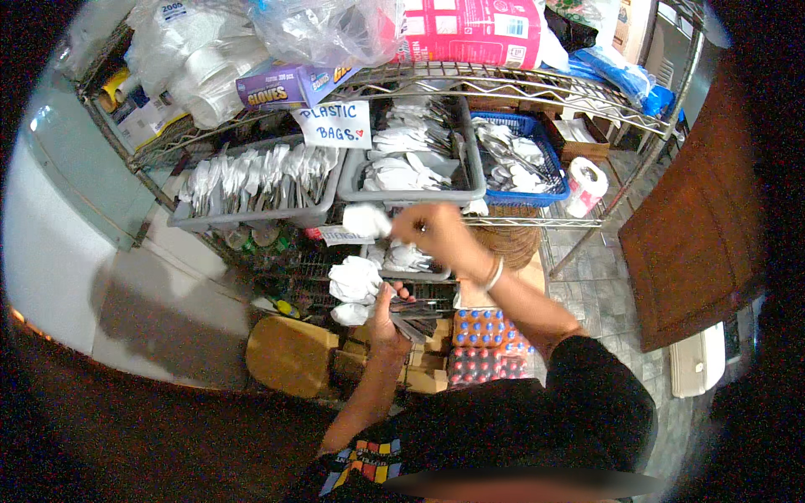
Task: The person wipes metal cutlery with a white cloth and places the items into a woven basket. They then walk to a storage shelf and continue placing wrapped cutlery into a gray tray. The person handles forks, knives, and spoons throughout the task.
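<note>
My left hand [385,324] grips several cutlery pieces with white paper-wrapped ends [353,280]; their dark handles stick out at the right of the fist. Above it, my blurred right hand [440,236] has its fingers closed on a white paper-wrapped utensil [365,221]. That hand is just in front of the middle grey plastic bin [412,196], where more wrapped cutlery [405,173] lies. Another grey bin [251,220] at the left holds a dense row of wrapped utensils [258,173]. To the right, a blue plastic basket [528,200] contains further wrapped pieces.
A wire shelf [490,78] above carries a purple glove box [277,88], plastic-wrapped cups [210,78] and a pink paper-towel pack [471,31]. A tissue roll [586,182] stands right of the basket. Bottle packs [481,364] and brown cardboard [292,355] sit below. A brown panel [698,214] stands at right.
</note>
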